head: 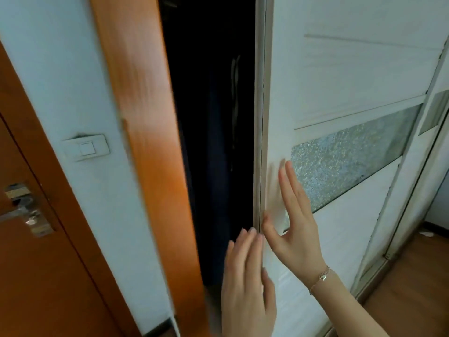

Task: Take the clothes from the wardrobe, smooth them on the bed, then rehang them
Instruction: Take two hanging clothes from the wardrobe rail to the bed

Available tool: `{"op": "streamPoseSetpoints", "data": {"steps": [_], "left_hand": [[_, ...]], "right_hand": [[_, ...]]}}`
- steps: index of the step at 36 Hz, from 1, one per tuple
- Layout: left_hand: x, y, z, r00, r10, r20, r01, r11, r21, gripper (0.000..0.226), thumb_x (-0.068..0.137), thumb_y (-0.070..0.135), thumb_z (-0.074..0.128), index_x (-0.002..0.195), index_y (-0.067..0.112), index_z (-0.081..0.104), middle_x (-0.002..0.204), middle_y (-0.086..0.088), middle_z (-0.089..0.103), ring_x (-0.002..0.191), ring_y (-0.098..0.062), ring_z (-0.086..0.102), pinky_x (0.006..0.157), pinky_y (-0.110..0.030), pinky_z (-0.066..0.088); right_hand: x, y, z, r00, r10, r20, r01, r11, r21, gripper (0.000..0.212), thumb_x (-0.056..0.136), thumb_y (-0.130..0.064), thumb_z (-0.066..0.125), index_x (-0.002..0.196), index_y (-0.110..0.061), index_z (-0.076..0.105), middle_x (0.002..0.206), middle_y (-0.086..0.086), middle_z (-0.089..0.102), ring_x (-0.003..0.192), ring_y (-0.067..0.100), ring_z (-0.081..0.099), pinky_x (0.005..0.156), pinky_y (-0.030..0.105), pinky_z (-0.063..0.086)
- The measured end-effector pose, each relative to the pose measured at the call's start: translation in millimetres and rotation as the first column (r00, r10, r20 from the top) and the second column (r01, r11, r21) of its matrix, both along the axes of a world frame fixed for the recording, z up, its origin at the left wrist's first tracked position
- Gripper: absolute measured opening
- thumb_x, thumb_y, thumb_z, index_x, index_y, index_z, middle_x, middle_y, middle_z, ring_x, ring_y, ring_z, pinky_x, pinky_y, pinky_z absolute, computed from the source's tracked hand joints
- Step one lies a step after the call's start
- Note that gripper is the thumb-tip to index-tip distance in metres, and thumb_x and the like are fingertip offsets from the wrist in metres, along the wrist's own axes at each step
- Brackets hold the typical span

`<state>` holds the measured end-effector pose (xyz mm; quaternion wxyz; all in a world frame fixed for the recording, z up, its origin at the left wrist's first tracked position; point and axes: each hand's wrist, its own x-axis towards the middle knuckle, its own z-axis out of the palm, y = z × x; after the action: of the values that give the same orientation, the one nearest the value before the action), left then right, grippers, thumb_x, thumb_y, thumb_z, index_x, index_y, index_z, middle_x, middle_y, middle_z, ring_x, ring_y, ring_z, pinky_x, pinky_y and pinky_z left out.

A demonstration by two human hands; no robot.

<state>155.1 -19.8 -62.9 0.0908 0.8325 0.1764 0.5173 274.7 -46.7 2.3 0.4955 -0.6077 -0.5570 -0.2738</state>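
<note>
Wardrobe (211, 105) gapes dark at twelve o'clock; left hand (245, 276) and right hand (296, 227), grips flat and empty, touch its sliding door (352, 74), probably best pushed evenly toward three o'clock.

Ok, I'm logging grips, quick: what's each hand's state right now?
Left hand: open, straight fingers at the door edge, holding nothing.
Right hand: open, fingers straight against the door, holding nothing.

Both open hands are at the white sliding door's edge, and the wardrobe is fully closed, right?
No: the head view shows the wardrobe partly open, dark clothes beside the white sliding door. Left hand and right hand are open at its edge.
</note>
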Motion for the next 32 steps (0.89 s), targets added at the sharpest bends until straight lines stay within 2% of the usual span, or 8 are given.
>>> {"op": "streamPoseSetpoints", "data": {"steps": [3, 6, 12, 15, 18, 22, 28, 32], "left_hand": [[39.5, 13.2, -1.9, 0.993, -0.087, -0.08, 0.045, 0.904, -0.425, 0.079, 0.081, 0.047, 0.044, 0.134, 0.066, -0.012, 0.149, 0.035, 0.008, 0.139, 0.009, 0.017, 0.114, -0.019, 0.024], [74.6, 23.9, -12.3, 0.983, -0.166, -0.075, 0.11, 0.868, -0.485, 0.062, 0.076, 0.08, 0.03, 0.127, 0.076, -0.005, 0.143, 0.028, 0.033, 0.132, 0.005, 0.037, 0.106, -0.004, 0.029], [155.6, 24.6, -11.9, 0.974, -0.218, 0.059, 0.21, 0.776, -0.595, 0.059, 0.05, 0.098, 0.031, 0.107, 0.085, 0.026, 0.119, 0.034, 0.057, 0.111, 0.01, 0.057, 0.095, -0.017, 0.051], [191.8, 17.1, -5.3, 0.966, -0.244, 0.083, 0.242, 0.751, -0.614, 0.06, 0.054, 0.081, 0.061, 0.107, 0.083, 0.032, 0.125, 0.037, 0.047, 0.111, 0.014, 0.053, 0.093, -0.01, 0.049], [229.6, 16.3, -9.9, 0.965, -0.25, 0.08, 0.247, 0.764, -0.597, 0.078, 0.076, 0.022, 0.073, 0.109, 0.081, 0.035, 0.121, 0.035, 0.051, 0.107, 0.015, 0.056, 0.091, -0.008, 0.048], [276.9, 11.5, -9.3, 0.961, -0.261, 0.092, 0.262, 0.749, -0.608, 0.077, 0.073, 0.022, 0.067, 0.109, 0.081, 0.034, 0.119, 0.042, 0.051, 0.107, 0.016, 0.056, 0.089, -0.004, 0.046], [346.7, 6.9, -9.4, 0.952, -0.289, 0.098, 0.283, 0.719, -0.635, 0.074, 0.079, 0.013, 0.072, 0.108, 0.074, 0.042, 0.117, 0.018, 0.064, 0.106, 0.005, 0.061, 0.093, -0.02, 0.052], [384.5, 4.1, -2.4, 0.943, -0.327, 0.064, 0.291, 0.715, -0.636, 0.077, 0.078, 0.008, 0.073, 0.101, 0.074, 0.043, 0.108, 0.019, 0.063, 0.104, 0.01, 0.058, 0.086, -0.009, 0.051]], "right_hand": [[24.3, -3.5, -0.5, 0.999, -0.022, 0.024, 0.022, 1.0, 0.01, 0.082, 0.081, -0.015, 0.049, 0.151, -0.031, 0.008, 0.158, -0.015, 0.005, 0.147, 0.019, 0.016, 0.119, 0.035, 0.02], [47.8, -5.8, -3.0, 0.997, -0.059, 0.041, 0.059, 0.998, 0.008, 0.082, 0.08, -0.014, 0.047, 0.151, -0.029, 0.009, 0.159, -0.013, 0.006, 0.147, 0.019, 0.012, 0.119, 0.038, 0.019], [118.8, -12.3, -3.0, 0.997, -0.058, 0.053, 0.061, 0.996, -0.058, 0.078, 0.081, -0.011, 0.043, 0.151, -0.022, 0.011, 0.16, -0.009, 0.008, 0.148, 0.02, 0.011, 0.119, 0.036, 0.017], [155.2, -18.1, -3.1, 1.0, -0.015, 0.016, 0.016, 0.996, -0.087, 0.077, 0.083, -0.01, 0.042, 0.151, -0.023, 0.009, 0.16, -0.009, 0.006, 0.148, 0.02, 0.008, 0.119, 0.027, 0.015], [191.4, -27.1, -0.1, 1.0, 0.006, -0.01, -0.007, 0.991, -0.134, 0.075, 0.087, -0.012, 0.041, 0.151, -0.027, 0.007, 0.16, -0.012, 0.005, 0.148, 0.016, 0.006, 0.115, 0.01, 0.012], [241.5, -39.8, 2.8, 0.999, -0.03, 0.033, 0.036, 0.979, -0.199, 0.069, 0.093, -0.017, 0.038, 0.151, -0.03, 0.002, 0.159, -0.014, 0.001, 0.147, 0.011, 0.003, 0.113, 0.005, 0.01], [303.1, -50.2, 3.0, 0.995, -0.091, 0.026, 0.095, 0.968, -0.231, 0.066, 0.097, -0.027, 0.033, 0.149, -0.038, -0.007, 0.158, -0.02, -0.007, 0.146, 0.004, -0.003, 0.113, 0.007, 0.009], [339.2, -54.1, 2.2, 0.982, -0.189, 0.029, 0.19, 0.951, -0.245, 0.072, 0.096, -0.033, 0.042, 0.149, -0.036, -0.007, 0.157, -0.022, -0.008, 0.145, 0.001, -0.003, 0.104, -0.005, 0.01]]}}
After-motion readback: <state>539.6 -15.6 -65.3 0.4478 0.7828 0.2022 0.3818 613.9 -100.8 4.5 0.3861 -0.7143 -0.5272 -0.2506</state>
